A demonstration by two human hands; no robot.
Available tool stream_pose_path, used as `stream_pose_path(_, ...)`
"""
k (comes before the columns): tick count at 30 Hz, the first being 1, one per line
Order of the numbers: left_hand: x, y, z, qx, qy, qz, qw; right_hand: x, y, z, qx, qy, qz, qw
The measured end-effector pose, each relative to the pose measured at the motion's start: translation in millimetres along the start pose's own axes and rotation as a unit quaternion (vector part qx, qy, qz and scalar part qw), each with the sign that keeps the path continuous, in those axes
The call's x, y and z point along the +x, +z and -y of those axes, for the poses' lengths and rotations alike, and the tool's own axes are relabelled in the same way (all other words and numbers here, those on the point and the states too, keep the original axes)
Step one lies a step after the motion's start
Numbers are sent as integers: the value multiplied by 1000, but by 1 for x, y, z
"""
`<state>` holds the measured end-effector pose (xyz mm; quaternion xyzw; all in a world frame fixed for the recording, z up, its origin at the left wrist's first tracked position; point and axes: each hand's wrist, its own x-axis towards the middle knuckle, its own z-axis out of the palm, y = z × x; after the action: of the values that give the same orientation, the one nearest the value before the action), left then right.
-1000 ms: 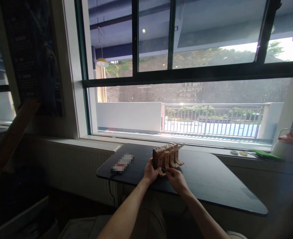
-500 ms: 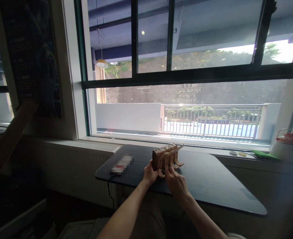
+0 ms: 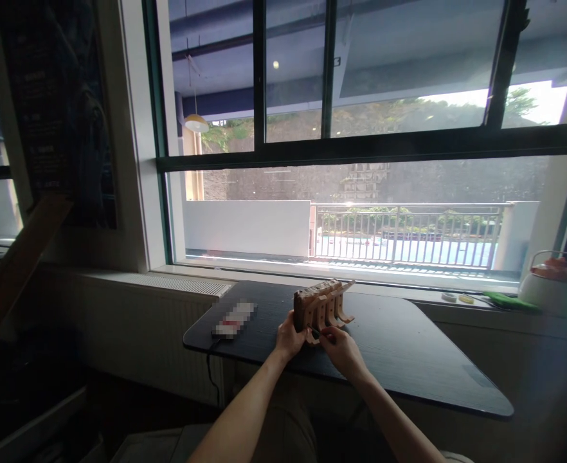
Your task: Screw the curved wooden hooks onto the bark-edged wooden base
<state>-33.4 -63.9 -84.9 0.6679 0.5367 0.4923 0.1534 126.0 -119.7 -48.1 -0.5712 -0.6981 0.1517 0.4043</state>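
A brown, wood-like block (image 3: pixel 322 290) stands tilted over the dark table (image 3: pixel 409 360), with a row of curved, dotted bracket-like pieces (image 3: pixel 332 311) along its right side. My left hand (image 3: pixel 289 335) is closed around the block's lower left corner. Close to the front bracket, my right hand (image 3: pixel 344 350) pinches a thin dark stick-like tool (image 3: pixel 316 334), whose tip points left toward the block and my left fingers. Whether that tip touches the bracket I cannot tell.
A blurred-out flat item (image 3: pixel 235 320) lies on the table's left part, with a dark cable (image 3: pixel 212 373) hanging over the edge nearby. On the windowsill are a white kettle-like jug (image 3: pixel 551 286), a green item (image 3: pixel 510 299) and tape-like rings (image 3: pixel 457 297).
My right hand has shifted slightly right, away from the front bracket, and more of the thin dark tool shows. My left hand keeps its hold on the block.
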Motion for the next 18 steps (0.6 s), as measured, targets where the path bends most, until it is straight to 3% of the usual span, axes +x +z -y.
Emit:
stream_pose_path(5, 1, 3, 3, 1, -1, -7, 1000, -10, -6, 9, -111, -86, -2, 990)
stream_pose_path(8, 0, 3, 3, -2, -3, -7, 1000, -17, -9, 10, -211, -159, 2, 965)
stream_pose_path(11, 0, 2, 2, -3, -4, -5, 1000, -21, -9, 9, -266, -185, 0, 946)
stream_pose_path(14, 1, 1, 2, -2, -6, -4, 1000, -19, -6, 6, -207, -154, -24, 966)
stream_pose_path(18, 1, 1, 2, -2, -9, -3, 1000, -8, 1, -5, -5, -28, -30, 999)
